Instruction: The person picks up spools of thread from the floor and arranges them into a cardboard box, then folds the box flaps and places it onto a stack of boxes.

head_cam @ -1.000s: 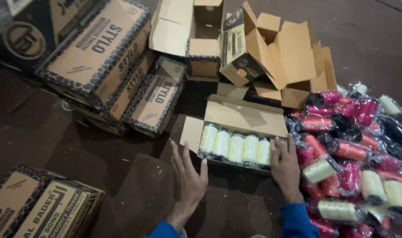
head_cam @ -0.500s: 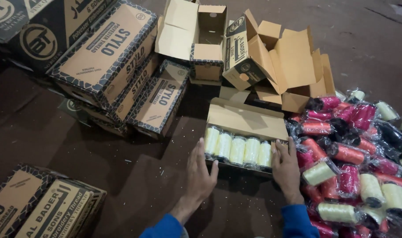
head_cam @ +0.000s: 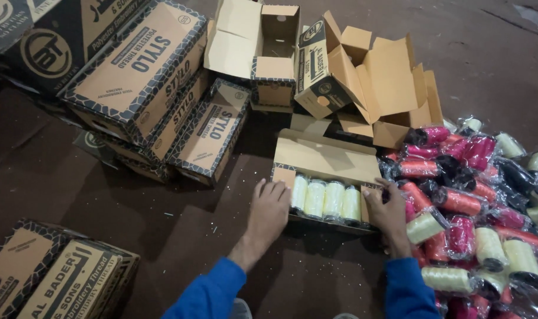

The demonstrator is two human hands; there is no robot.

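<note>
Both hands lie flat and spread, left hand [head_cam: 269, 207] and right hand [head_cam: 390, 212] at either end of an open box [head_cam: 325, 159] holding pale yellow spools [head_cam: 326, 199]; wrapped spools [head_cam: 475, 207] are heaped beside it.

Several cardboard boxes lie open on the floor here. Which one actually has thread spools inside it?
The low open box between the left hand and right hand: a row of pale yellow spools fills it. The open boxes behind it look empty.

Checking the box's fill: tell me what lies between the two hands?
Head view: four pale yellow thread spools in the open carton lie between left hand and right hand.
</note>
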